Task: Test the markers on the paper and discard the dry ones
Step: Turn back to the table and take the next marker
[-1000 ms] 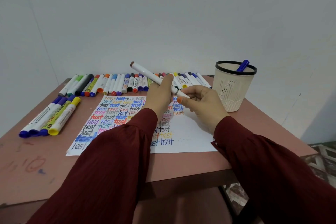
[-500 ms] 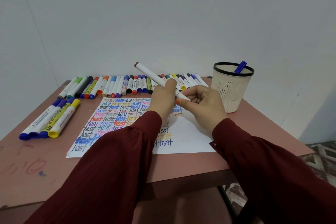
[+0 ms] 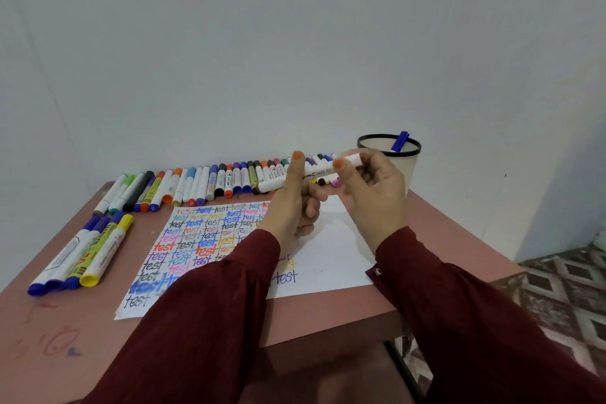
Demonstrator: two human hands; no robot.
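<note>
A white marker lies almost level above the far edge of the paper, held at both ends. My left hand grips its left part with the thumb up. My right hand pinches its right end. The paper is covered with coloured "test" words on its left side. A long row of markers lies along the table's far edge. Several thicker markers lie at the left. A beige cup with a black rim holds one blue marker.
The reddish table has pen scribbles near its front left. Its right edge drops to a patterned tile floor. A plain wall stands close behind the row of markers.
The held marker has swung from a steep up-left tilt to nearly level. Both hands have risen and shifted toward the cup.
</note>
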